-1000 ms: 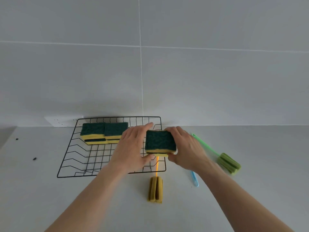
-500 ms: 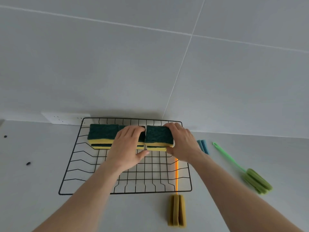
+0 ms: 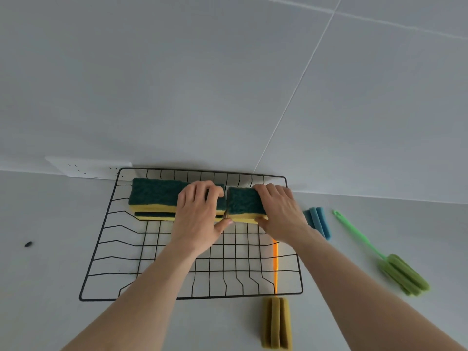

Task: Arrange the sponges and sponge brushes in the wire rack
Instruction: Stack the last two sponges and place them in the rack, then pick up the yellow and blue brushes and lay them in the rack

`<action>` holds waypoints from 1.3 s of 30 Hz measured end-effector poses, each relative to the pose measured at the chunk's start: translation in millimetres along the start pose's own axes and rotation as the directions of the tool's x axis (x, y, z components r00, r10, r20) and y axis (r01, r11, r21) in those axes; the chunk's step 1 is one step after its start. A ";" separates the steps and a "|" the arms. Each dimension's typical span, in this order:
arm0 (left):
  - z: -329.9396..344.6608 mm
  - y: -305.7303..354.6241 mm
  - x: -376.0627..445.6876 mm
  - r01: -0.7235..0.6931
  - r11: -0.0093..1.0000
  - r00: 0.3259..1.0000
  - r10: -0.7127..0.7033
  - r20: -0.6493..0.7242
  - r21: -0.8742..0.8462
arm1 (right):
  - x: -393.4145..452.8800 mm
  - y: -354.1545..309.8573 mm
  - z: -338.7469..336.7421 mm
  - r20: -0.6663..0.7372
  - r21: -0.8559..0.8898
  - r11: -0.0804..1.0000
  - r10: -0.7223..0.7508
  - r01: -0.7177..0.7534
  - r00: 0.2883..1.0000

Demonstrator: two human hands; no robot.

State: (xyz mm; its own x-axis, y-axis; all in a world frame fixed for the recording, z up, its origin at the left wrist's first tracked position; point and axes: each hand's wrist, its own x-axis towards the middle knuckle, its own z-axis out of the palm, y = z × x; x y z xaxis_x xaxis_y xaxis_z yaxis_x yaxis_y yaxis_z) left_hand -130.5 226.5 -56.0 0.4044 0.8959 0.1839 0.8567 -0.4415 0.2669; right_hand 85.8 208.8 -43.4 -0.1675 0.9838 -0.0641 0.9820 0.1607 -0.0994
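Head view: the right hand (image 3: 281,211) is pinching a green-topped yellow foam sponge (image 3: 243,203) at the back edge of the black wire rack (image 3: 253,175), butting it against the matching sponge row (image 3: 154,196) — the left hand (image 3: 200,219) is gripping that row's end, probably to steady it.

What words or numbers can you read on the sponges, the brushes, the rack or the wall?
None: no words, numbers or signs can be read here.
The sponges, wire rack, green brush, blue brush and yellow brush are all plain.
The white socket strip on the wall shows only small dark holes.
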 end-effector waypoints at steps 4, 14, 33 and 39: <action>1.3 -0.4 3.6 -0.005 0.999 1.000 0.005 0.007 0.032 | 1.5 -2.2 3.2 0.003 -0.063 0.998 0.006 -0.005 1.000; -7.7 5.7 3.7 -0.024 0.994 0.999 0.021 0.025 0.107 | -7.1 -2.9 -14.4 -0.101 -0.048 0.992 0.108 -0.113 0.989; -28.3 136.5 -87.3 0.163 0.952 0.986 -0.165 0.012 -0.259 | -141.2 63.2 -7.1 -0.034 0.322 0.794 0.555 -0.516 0.831; -7.0 180.8 -150.6 0.328 0.908 0.945 -0.316 0.088 -0.259 | -174.7 69.5 16.9 0.124 0.378 0.672 0.645 -0.637 0.754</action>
State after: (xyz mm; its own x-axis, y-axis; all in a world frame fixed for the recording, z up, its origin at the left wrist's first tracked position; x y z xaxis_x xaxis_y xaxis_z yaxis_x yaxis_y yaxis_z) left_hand -38.8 11.5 -28.8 0.1393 0.9902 0.0062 0.8280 -0.1199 0.5477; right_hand 181.8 46.7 -55.9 0.4967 0.8353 -0.2357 0.7333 -0.5491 -0.4010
